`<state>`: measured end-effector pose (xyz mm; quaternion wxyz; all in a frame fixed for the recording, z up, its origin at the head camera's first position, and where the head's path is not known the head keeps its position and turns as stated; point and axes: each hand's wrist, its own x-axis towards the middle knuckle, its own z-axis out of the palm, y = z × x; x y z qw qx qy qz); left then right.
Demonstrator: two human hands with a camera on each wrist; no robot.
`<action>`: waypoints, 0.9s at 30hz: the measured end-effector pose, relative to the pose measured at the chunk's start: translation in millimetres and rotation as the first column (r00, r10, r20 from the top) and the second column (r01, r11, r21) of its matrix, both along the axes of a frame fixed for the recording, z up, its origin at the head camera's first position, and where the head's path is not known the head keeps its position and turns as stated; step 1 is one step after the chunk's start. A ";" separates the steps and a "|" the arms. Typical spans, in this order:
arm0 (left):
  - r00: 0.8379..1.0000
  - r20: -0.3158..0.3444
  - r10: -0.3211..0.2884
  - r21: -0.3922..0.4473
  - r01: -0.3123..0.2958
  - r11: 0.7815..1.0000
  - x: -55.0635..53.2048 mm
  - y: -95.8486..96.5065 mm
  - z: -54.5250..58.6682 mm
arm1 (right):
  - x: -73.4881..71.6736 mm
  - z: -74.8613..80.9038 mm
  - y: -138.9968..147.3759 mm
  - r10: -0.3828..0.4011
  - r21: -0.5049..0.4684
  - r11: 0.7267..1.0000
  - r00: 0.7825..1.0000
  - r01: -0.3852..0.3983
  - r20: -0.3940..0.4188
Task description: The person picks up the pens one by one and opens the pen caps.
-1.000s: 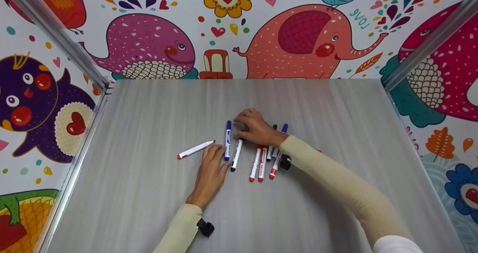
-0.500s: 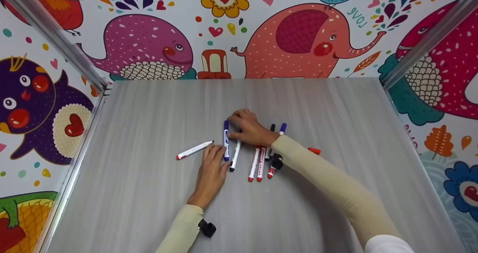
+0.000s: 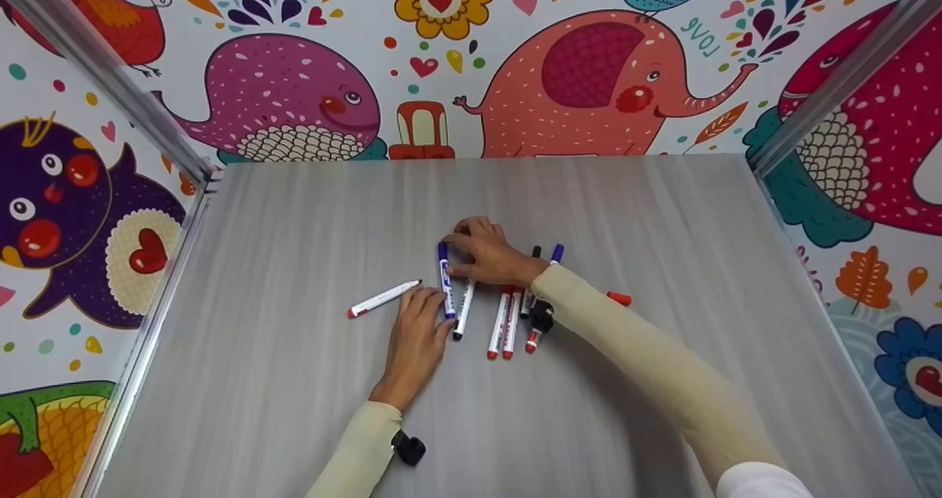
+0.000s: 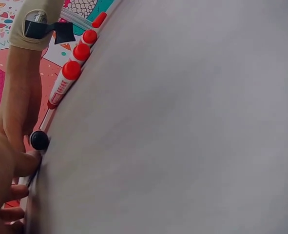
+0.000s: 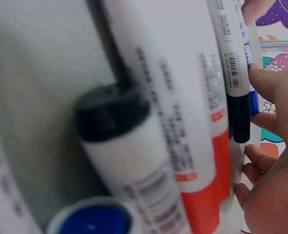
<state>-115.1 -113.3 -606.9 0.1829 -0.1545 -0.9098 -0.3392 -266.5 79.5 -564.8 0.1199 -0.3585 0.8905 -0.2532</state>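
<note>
Nearest, the beige left sleeve point(image 3: 349, 450) runs off the bottom edge, a small black camera point(image 3: 408, 448) at its wrist, and a white cuff point(image 3: 758, 481) of the right sleeve is cut off too. The left hand point(image 3: 416, 329) lies with its fingers loosely extended, gripping nothing that shows; its thumb is just beside the near ends of a blue marker point(image 3: 446, 280) and a black-ended marker point(image 3: 465, 310). Two red markers point(image 3: 498, 326) point(image 3: 512, 326) lie side by side to the right, their far ends under the right hand's wrist. A third red marker point(image 3: 533, 340) is mostly covered by that wrist's camera point(image 3: 542, 314). Left of the hands, an uncapped red marker point(image 3: 383, 299) points its nib toward the left fingers; a red cap point(image 3: 619, 298) shows partly past the right sleeve. Farther off, the right hand point(image 3: 493, 254) has thumb and forefinger touching the blue marker's capped end; whether they pinch it I cannot tell. It hides the black-ended marker's far end, which the right wrist view shows black-capped. Only tops of another black marker point(image 3: 536, 252) and blue marker point(image 3: 557, 253) clear the forearm
</note>
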 end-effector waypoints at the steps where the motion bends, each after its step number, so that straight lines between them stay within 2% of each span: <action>1: 1.000 -0.001 -0.004 -0.004 0.004 1.000 0.1 -0.3 1.0 | 0.5 1.0 0.6 -0.003 -0.001 1.000 1.000 0.003 0.010; 5: 1.000 0.020 -0.020 0.001 0.020 1.000 -0.5 -2.9 7.8 | 2.0 5.7 3.1 -0.020 -0.010 1.000 0.999 0.020 0.026; 15: 0.994 0.096 -0.055 -0.015 0.057 0.998 3.8 -7.9 29.3 | 7.2 18.7 14.2 -0.033 -0.050 0.998 0.999 0.033 -0.009; 22: 0.991 0.105 -0.077 -0.038 0.082 0.996 8.0 -0.2 40.3 | 15.4 25.2 28.1 -0.045 -0.069 0.997 0.999 0.045 -0.007; 27: 0.991 0.079 -0.109 -0.055 0.113 0.992 11.3 5.6 45.0 | 24.3 30.4 44.3 -0.055 -0.073 0.996 0.998 0.053 -0.017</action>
